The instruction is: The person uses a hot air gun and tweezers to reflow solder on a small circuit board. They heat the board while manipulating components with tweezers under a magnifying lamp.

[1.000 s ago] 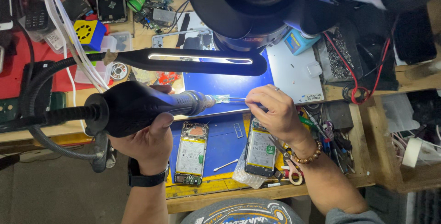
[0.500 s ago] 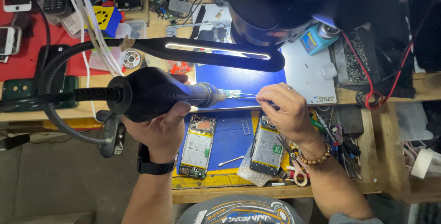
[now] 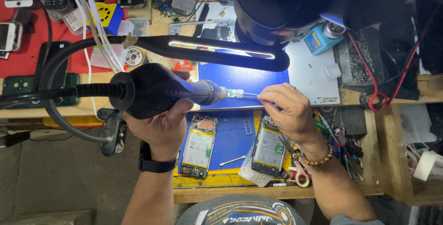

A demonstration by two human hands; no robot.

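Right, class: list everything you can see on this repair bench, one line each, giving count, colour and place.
Hot-air handpiece: one, black, in left hand, nozzle pointing right.
Small circuit strip: one, pale, at the nozzle tip.
Tweezers: one, metal, in right hand.
Opened phones: two, backs off, on the blue mat.
Blue mat: one, centre bench.
Lamp bar: one, black, lit, above the mat.
Cotton swab: one, white, between the phones.
Red mat: one, upper left.
Left hand: black wristwatch.
Right hand: bead bracelet.
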